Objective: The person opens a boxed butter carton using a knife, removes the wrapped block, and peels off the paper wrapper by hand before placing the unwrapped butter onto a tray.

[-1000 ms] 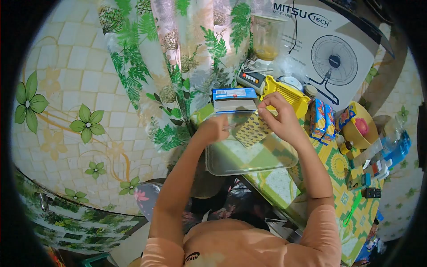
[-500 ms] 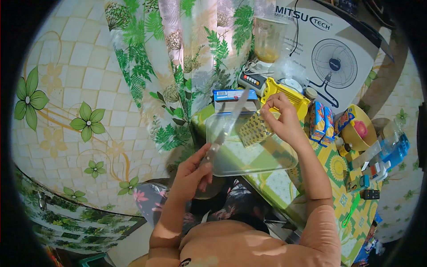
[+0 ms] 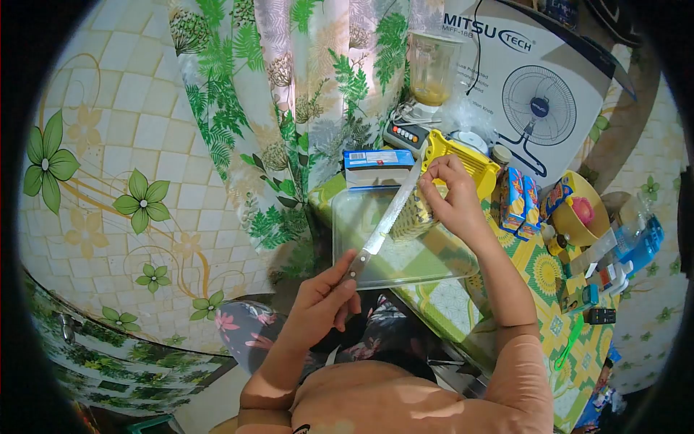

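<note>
Yellow patterned packet, one: over the clear tray, pinched by my right hand. Knife, one: handle grasped in my left hand, blade alongside the packet, contact unclear.

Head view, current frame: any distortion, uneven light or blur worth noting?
Head view: dark rounded corners and wide-angle bowing; bright patches on the shirt, shadow on the wall at picture right; the knife reads clearly, small print on the box looks soft.
</note>
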Demonstrator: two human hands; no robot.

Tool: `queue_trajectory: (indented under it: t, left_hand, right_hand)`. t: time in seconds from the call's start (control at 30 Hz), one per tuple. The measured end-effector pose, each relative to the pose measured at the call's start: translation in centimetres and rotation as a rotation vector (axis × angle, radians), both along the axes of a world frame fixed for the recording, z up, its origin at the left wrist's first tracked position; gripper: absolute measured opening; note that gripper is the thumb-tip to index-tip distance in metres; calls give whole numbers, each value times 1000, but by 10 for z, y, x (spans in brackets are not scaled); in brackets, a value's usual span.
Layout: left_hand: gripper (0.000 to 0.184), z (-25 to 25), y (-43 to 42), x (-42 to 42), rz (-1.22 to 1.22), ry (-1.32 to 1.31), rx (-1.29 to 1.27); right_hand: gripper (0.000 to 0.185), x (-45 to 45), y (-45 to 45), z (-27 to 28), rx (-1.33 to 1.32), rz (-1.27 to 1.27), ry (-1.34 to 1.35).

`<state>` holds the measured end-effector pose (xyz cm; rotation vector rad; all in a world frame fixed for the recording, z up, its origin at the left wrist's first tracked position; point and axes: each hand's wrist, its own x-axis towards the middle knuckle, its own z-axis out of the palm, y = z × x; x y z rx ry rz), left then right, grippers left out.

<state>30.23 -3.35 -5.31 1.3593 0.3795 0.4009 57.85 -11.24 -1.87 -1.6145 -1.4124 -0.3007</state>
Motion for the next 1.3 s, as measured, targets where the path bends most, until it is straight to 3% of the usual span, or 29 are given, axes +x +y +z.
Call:
queue_trajectory:
  t: [0.37, 0.67, 1.07, 1.3]
  left_hand:
    - [53, 16, -20, 5, -39, 145, 145]
    - [54, 20, -19, 9, -45, 93, 208]
    - [53, 28, -13, 27, -59, 53, 213]
    - [51, 26, -17, 28, -2, -1, 65]
  right_hand:
    - [12, -14, 0, -2, 11, 12, -135]
    - [11, -11, 2, -5, 3, 21, -170]
    - [10, -13, 4, -7, 18, 40, -129]
    - [13, -1, 6, -8, 23, 74, -27]
